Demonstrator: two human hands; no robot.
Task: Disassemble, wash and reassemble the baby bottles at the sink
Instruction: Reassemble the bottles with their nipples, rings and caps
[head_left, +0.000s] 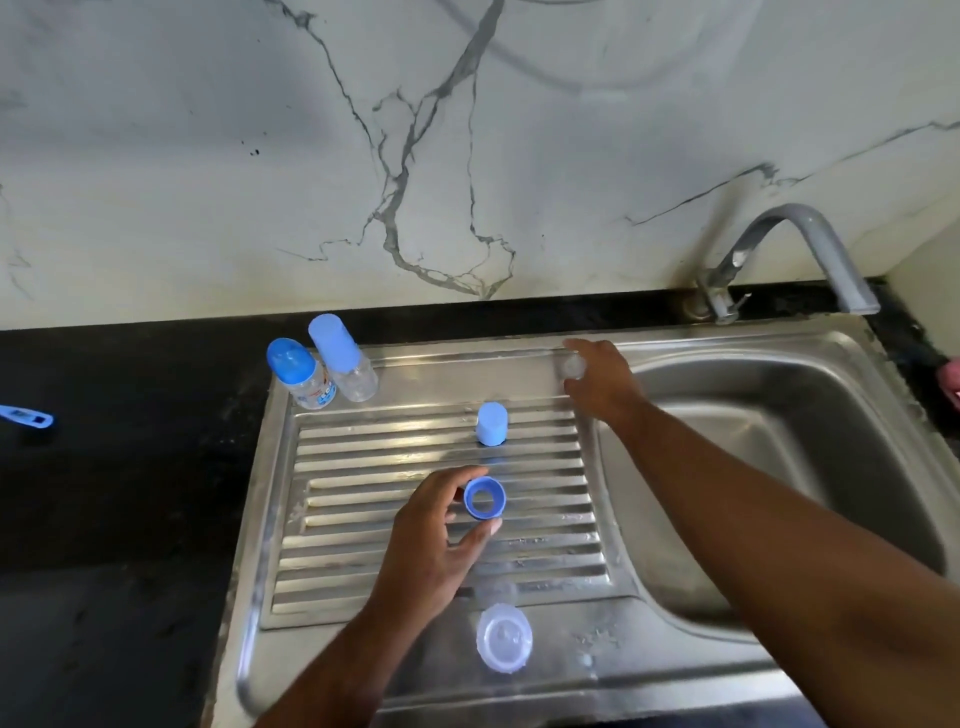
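Pinching blue ring (484, 499): left hand (436, 545) | right hand (602, 384) grips blurred clear piece (574, 367), half hidden

Around the drainboard (363, 519): two capped baby bottles (301, 376) (348, 366) at its back left corner, one pale blue cap (491, 423) on its ribs, one blue screw ring (484, 499) over its middle, one clear round piece (504, 638) at its front edge, one small clear piece (574, 367) at its back right corner.

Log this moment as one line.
left hand holds blue ring | right hand pinches clear piece | pale cap upright on drainboard
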